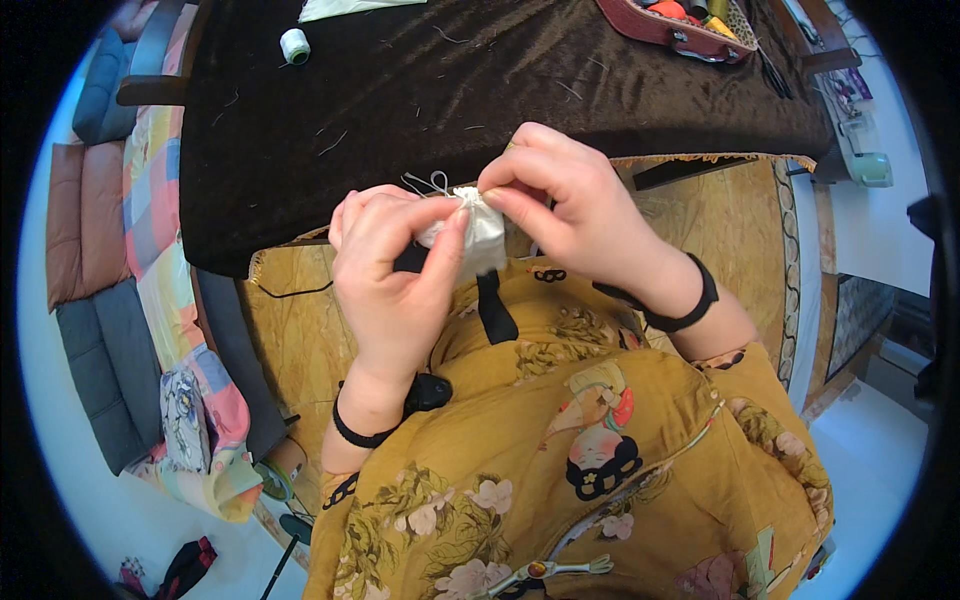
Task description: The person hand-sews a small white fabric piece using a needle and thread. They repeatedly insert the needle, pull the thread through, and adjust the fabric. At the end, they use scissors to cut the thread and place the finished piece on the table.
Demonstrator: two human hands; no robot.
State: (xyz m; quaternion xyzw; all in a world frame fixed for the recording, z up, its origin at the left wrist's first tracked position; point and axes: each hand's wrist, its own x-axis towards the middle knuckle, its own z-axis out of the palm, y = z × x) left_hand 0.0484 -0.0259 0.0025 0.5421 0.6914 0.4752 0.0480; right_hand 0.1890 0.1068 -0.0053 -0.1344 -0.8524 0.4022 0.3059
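Note:
A small white cloth pouch [481, 238] with a gathered top hangs between my two hands, in front of the table's near edge. My left hand [396, 266] pinches the gathered neck between thumb and forefinger. From the other side, the thumb and forefinger of my right hand [564, 189] close at the same gathers; whether they grip cloth or a thread is too small to tell. A thin grey cord [437, 181] loops up behind my left fingers. Part of the pouch is hidden by my left hand.
A dark brown velvet cloth [390, 112] with scattered thread ends covers the table. On it are a white thread spool [295, 46], a piece of white fabric [360, 6] and an open red sewing case [679, 34] with coloured items. A cushioned sofa [105, 367] stands at left.

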